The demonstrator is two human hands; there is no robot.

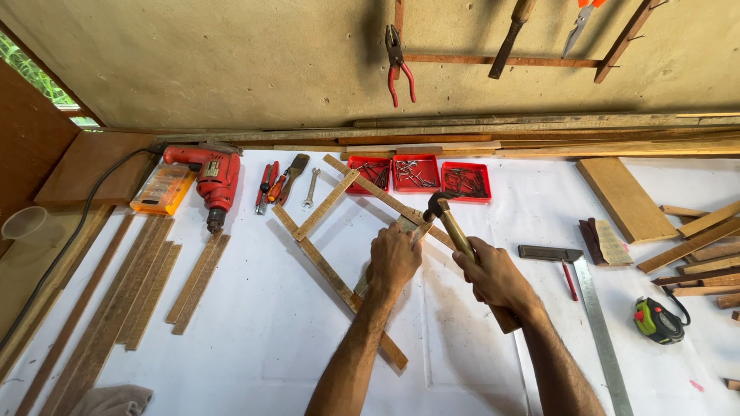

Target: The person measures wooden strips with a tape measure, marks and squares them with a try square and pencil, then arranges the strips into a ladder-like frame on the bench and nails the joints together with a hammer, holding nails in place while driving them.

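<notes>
A person's right hand (493, 273) grips a wooden-handled hammer (461, 239), its head poised just above the fingers of the left hand (393, 258), which close around a slat of the crossed wooden frame (331, 270) lying on the white table (254, 331), red trays (416, 173) beyond.

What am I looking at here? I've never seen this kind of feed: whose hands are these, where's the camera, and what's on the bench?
There is one picture, from a camera on the person's head, looking down at a white-covered bench. No machine: two bare hands. The right hand grips a hammer. The left hand steadies a frame of thin wooden strips. Around them lie a red drill, three red trays of small metal parts, a metal square, a tape measure and loose wooden strips.
</notes>
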